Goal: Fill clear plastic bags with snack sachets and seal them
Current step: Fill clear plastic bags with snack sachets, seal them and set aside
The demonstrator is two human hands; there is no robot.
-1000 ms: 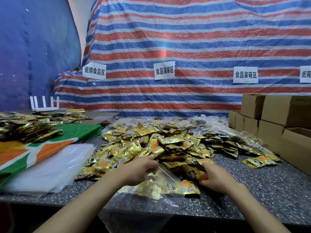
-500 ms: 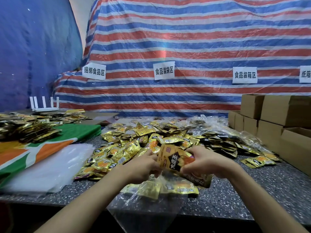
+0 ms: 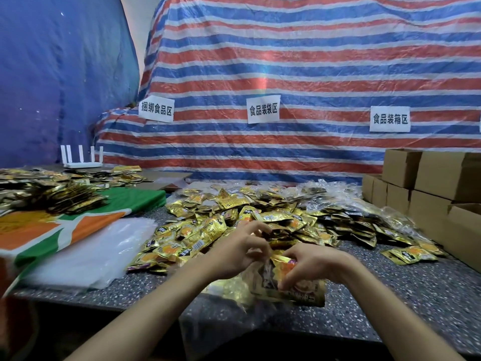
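Half a second earlier we held the bundle high, level with the pile. Now the right hand (image 3: 317, 264) had come down to the table's front edge. Its fingers were curled tightly round the snack sachets (image 3: 304, 295) and were pressing them into the clear plastic bag (image 3: 216, 329). The left hand (image 3: 242, 251) stayed just beside the right fingertips. Its fingers were bent, and they seemed to pinch the film at the bag's mouth to keep it wide (the film is blurred there, so we judged this from its folds). The bag lay directly below both sets of fingers, and its lower part hung over the edge of the speckled table (image 3: 390, 295). Some gold sachets already showed through the film under the right fingers.

We judged from this that another handful was going in, so filling was under way and sealing was not yet begun. The pile of loose sachets (image 3: 234, 220) lay just beyond the left fingertips, within easy reach for the next grab. The stack of empty bags (image 3: 91, 254) waited well to the left of them.
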